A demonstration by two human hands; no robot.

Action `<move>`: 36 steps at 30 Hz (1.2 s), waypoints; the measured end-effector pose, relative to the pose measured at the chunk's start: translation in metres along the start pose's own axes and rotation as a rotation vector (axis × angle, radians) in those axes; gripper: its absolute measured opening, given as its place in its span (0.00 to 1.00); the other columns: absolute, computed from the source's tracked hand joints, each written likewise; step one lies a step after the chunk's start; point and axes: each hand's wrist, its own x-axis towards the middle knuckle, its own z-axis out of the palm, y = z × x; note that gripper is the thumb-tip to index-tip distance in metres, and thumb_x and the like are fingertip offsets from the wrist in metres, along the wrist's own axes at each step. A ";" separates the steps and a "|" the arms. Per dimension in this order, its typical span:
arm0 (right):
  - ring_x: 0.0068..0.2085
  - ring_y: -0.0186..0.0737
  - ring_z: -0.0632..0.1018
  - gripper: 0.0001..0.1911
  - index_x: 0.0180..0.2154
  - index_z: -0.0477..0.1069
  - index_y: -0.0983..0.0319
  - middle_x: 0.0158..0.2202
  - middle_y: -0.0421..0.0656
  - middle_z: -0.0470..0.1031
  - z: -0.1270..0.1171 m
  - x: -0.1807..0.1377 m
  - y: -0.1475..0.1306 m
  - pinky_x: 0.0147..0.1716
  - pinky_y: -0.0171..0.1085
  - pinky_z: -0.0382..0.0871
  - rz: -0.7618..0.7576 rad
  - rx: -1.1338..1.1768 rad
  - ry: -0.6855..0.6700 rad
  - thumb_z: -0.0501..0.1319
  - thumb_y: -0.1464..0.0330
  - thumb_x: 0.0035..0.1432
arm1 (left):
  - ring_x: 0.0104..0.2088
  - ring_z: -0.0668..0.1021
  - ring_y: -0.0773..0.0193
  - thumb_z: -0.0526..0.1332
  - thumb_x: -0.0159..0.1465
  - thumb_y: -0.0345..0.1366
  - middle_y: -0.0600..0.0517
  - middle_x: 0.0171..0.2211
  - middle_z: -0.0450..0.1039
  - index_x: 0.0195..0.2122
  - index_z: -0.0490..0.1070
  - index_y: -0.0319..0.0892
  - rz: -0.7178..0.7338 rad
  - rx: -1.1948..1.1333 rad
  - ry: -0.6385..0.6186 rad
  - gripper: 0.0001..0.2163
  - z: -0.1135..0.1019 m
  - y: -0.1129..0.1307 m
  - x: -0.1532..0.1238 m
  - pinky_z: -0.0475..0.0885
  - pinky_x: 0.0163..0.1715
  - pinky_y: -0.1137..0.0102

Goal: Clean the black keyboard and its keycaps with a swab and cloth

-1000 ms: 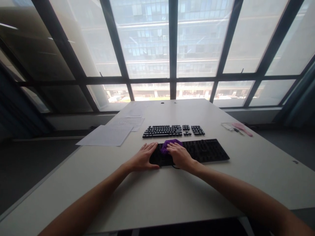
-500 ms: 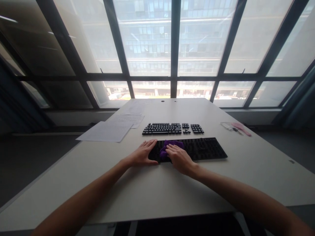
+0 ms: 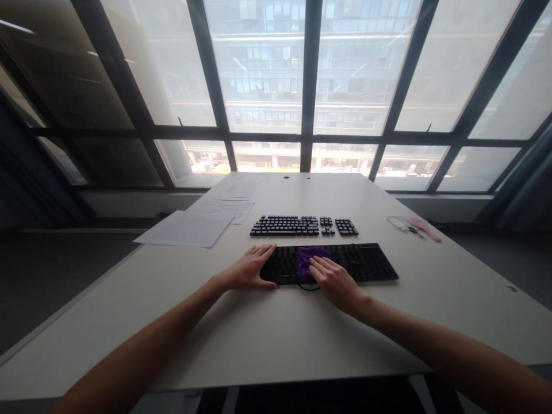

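A black keyboard base (image 3: 362, 261) without keycaps lies across the white table (image 3: 276, 339) in front of me. My left hand (image 3: 248, 270) rests flat on its left end, fingers stretched out, holding it steady. My right hand (image 3: 334, 280) presses a crumpled purple cloth (image 3: 308, 259) onto the base just left of its middle, fingers laid over the cloth. Beyond the base, the removed black keycaps (image 3: 304, 226) are laid out in keyboard order.
Sheets of paper (image 3: 190, 227) lie at the left of the table. A pink tool and a small clear bag (image 3: 414, 225) sit at the right. Large windows stand behind the table's far edge.
My right hand has slid the purple cloth to the right along the keyboard base. The left hand has stayed on the left end.
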 end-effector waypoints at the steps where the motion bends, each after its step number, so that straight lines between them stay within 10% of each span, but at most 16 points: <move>1: 0.60 0.51 0.71 0.24 0.54 0.71 0.73 0.58 0.59 0.70 -0.002 -0.004 0.003 0.60 0.49 0.63 0.014 -0.004 -0.002 0.52 0.83 0.57 | 0.66 0.56 0.40 0.64 0.52 0.62 0.38 0.68 0.49 0.70 0.42 0.38 -0.001 0.000 0.000 0.53 0.000 0.000 0.000 0.48 0.66 0.52; 14: 0.43 0.46 0.80 0.20 0.49 0.74 0.60 0.41 0.48 0.80 -0.026 0.047 0.010 0.45 0.40 0.69 0.579 0.178 0.036 0.44 0.67 0.70 | 0.67 0.55 0.40 0.63 0.53 0.63 0.39 0.69 0.48 0.71 0.40 0.41 0.008 -0.022 0.011 0.53 0.003 -0.006 -0.002 0.49 0.66 0.51; 21: 0.63 0.45 0.66 0.24 0.56 0.71 0.64 0.61 0.50 0.68 0.014 0.074 -0.012 0.62 0.42 0.57 0.196 0.248 0.020 0.52 0.78 0.60 | 0.67 0.55 0.40 0.64 0.52 0.62 0.38 0.68 0.49 0.71 0.42 0.40 0.010 -0.030 0.009 0.53 0.004 -0.005 -0.002 0.51 0.65 0.50; 31: 0.62 0.40 0.68 0.30 0.55 0.73 0.59 0.60 0.43 0.70 -0.001 0.048 0.020 0.62 0.40 0.59 0.310 0.265 -0.010 0.51 0.83 0.54 | 0.67 0.52 0.39 0.66 0.52 0.60 0.39 0.69 0.46 0.70 0.44 0.44 0.015 -0.068 0.042 0.51 0.005 -0.003 -0.005 0.50 0.66 0.49; 36: 0.62 0.39 0.68 0.28 0.57 0.70 0.59 0.60 0.42 0.70 0.004 0.039 0.025 0.61 0.39 0.61 0.373 0.336 0.081 0.50 0.81 0.58 | 0.66 0.56 0.44 0.68 0.56 0.52 0.47 0.66 0.55 0.58 0.70 0.52 0.188 -0.103 0.118 0.28 -0.006 0.010 -0.006 0.53 0.66 0.51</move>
